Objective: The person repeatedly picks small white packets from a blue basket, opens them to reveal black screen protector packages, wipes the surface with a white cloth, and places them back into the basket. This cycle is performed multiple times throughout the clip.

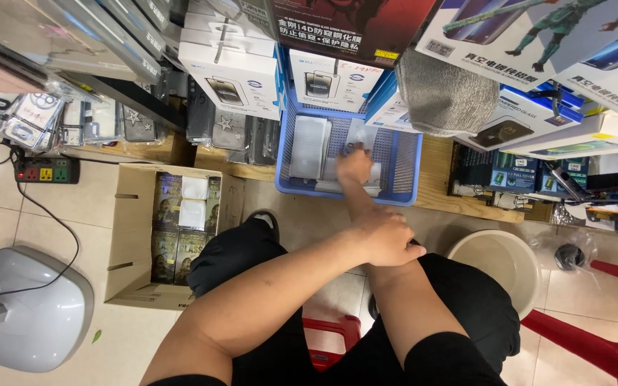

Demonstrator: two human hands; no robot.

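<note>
Left hand [386,236] just rests on the right forearm, fingers loose & apart, while right hand [354,166] digs in the blue basket [403,163] on the shelf, fingers closing on a clear packet [357,136] (can't tell grip tbh), so imo it could slip.

At upper centre of the frame, the blue basket [402,161] is plastic mesh, matt, holding flat packets [309,146] in glossy clear film. The shelf [459,196] under it is bare, pale wood. Left of centre, the carton [126,236] is rough brown cardboard. The floor [8,207] is smooth, faintly shiny tile. At right, the bucket [498,261] is smooth beige plastic; above it hangs grey knitted cloth [441,93].
</note>
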